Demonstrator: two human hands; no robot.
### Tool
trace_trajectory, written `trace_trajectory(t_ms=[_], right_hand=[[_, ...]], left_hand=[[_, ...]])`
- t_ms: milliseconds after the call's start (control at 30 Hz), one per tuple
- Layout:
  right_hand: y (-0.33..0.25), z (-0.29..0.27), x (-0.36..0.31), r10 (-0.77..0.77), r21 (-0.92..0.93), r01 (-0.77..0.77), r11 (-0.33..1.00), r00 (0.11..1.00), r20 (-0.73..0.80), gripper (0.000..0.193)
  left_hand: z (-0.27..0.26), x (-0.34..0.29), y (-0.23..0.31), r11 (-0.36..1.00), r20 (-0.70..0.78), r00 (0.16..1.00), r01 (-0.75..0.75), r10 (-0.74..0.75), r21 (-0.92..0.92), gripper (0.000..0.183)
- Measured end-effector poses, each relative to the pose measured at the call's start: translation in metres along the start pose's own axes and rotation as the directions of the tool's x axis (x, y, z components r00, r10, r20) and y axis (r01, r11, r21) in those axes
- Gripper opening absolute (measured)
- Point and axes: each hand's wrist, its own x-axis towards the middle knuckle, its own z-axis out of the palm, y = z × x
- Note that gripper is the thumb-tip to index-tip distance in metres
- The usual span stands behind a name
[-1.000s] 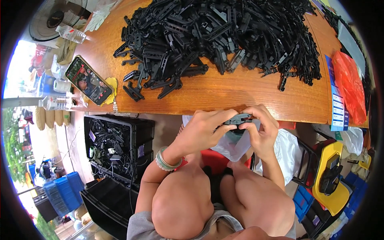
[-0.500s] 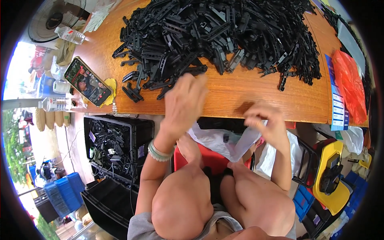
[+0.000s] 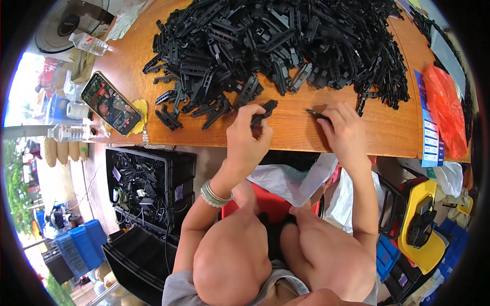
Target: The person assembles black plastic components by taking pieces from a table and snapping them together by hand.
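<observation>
A large heap of black plastic parts (image 3: 229,46), long and narrow with slots, covers the back of the wooden table (image 3: 291,122). Near the table's front edge, my left hand (image 3: 246,140) pinches one black plastic part (image 3: 265,112) between thumb and fingers, with two bracelets on its wrist. To the right, my right hand (image 3: 347,130) has its fingers closed on a slim dark piece (image 3: 317,115), mostly hidden; its kind is unclear. Bare tabletop lies between the two hands. Below the edge, a translucent plastic bag (image 3: 286,181) hangs open over my knees.
A phone (image 3: 112,104) playing a video leans at the left on a yellow item. Black crates (image 3: 148,183) of cables and parts stand below left. On the right are a red plastic bag (image 3: 446,109) and a yellow chair (image 3: 421,229). A fan (image 3: 71,23) stands far left.
My left hand has drawn a black part from the heap's near edge toward me. My right hand has risen from above the bag onto the tabletop, holding a dark piece.
</observation>
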Motion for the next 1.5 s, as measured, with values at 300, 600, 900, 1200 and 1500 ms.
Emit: trace_trajectory(t_ms=[300, 600, 900, 1200, 1500], right_hand=[[-0.047, -0.005, -0.015, 0.293, 0.945, -0.326, 0.035, 0.907, 0.302, 0.027], [-0.052, 0.005, -0.028, 0.392, 0.948, -0.274, 0.161, 0.899, 0.194, 0.016], [-0.055, 0.007, -0.033, 0.378, 0.815, -0.206, 0.541, 0.926, -0.018, 0.025], [-0.053, -0.001, -0.032, 0.269, 0.684, -0.186, 0.705, 0.963, -0.015, 0.026], [-0.049, -0.004, -0.033, 0.247, 0.700, -0.284, 0.656, 0.956, 0.157, 0.025]], left_hand=[[-0.012, 0.002, 0.006, 0.067, 0.536, 0.741, 0.609, -0.404, -0.790, 0.019], [-0.027, 0.012, 0.027, 0.329, 0.697, 0.657, 0.751, -0.287, -0.572, 0.027], [-0.027, 0.000, 0.041, 0.831, 0.480, 0.860, 0.390, -0.174, -0.398, 0.034], [-0.023, -0.002, 0.037, 0.911, 0.421, 0.907, 0.169, 0.006, -0.377, 0.031], [-0.033, 0.003, 0.026, 0.895, 0.589, 0.808, 0.255, 0.011, -0.367, 0.027]])
